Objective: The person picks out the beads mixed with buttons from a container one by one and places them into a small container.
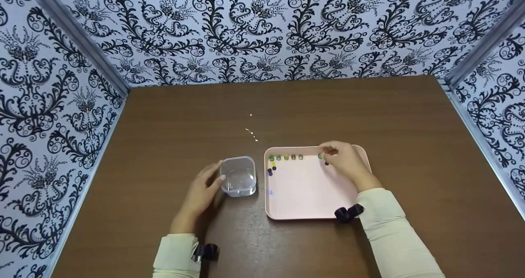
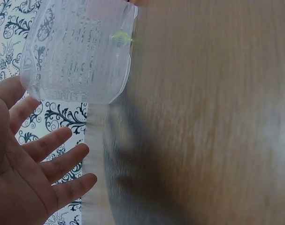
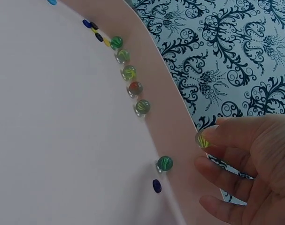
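My right hand [image 1: 344, 160] is over the far right side of a pink tray [image 1: 309, 196]. In the right wrist view, its thumb and finger pinch a clear marble with yellow-green swirls [image 3: 203, 138]. Just below lie a green marble [image 3: 165, 163] and a dark blue flat piece [image 3: 157, 186]. Several more marbles [image 3: 129, 72] form a row along the tray's far wall. My left hand [image 1: 202, 190] touches the left side of a clear plastic container [image 1: 240, 192], its other fingers spread apart in the left wrist view. A yellow-green spot [image 2: 120, 38] shows through the container; whether it is inside, I cannot tell.
Small yellow, black and blue flat pieces [image 1: 270, 171] lie in the tray's far left corner, and a light blue one [image 1: 271, 192] by its left wall. Light specks [image 1: 251, 133] mark the brown table [image 1: 184, 118]. Patterned walls [image 1: 254, 32] enclose the table's back and sides.
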The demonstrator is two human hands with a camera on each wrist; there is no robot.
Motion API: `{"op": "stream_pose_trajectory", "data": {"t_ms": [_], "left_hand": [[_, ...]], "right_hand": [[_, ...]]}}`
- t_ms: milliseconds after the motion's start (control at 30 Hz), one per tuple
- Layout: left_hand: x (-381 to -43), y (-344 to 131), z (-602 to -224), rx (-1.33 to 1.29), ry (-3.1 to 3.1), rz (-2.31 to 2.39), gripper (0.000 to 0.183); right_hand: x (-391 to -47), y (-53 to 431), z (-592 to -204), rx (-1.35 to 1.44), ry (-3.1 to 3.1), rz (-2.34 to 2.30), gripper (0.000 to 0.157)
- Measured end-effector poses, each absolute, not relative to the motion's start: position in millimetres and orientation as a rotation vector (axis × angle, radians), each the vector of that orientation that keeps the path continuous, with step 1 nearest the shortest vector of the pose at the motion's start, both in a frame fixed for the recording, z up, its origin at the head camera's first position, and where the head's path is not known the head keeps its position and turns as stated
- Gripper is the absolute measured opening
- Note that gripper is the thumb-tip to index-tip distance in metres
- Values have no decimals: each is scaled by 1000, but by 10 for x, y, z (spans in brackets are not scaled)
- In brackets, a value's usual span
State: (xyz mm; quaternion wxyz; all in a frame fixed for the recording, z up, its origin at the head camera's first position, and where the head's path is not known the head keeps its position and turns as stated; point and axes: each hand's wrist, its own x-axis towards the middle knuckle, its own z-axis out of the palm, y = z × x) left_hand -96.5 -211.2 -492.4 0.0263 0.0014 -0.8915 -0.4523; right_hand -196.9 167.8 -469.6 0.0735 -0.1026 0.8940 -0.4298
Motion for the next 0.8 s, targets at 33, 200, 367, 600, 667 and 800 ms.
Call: {"op": "stream_pose_trajectory", "data": {"t_ms": [33, 200, 367, 600, 667, 800], "left_hand": [[-965, -2112, -4924, 2, -2754, -1397, 45], [-970, -2112, -4927, 1, -2756, -1393, 45], [-971, -2113, -4924, 6, -2758, -1402, 46], [-969, -2114, -4912, 4, -2755, -1419, 46], [-967, -2112, -4909, 7, -2757, -1413, 46], [-969, -2108, -4903, 10, -2763, -1396, 46]], "right_hand": [[-1969, 1672, -4691, -308, 2691, -1289, 26], [-1970, 1645, -4662, -298, 2692, -1292, 27], [-1969, 1623, -4633, -274, 2666, -1317, 28], [-1950, 1586, -4588, -269, 2669, -1378, 27], [-1942, 1570, -4571, -267, 2662, -1390, 27], [-1936, 1541, -4548, -255, 2658, -1400, 27]]}}
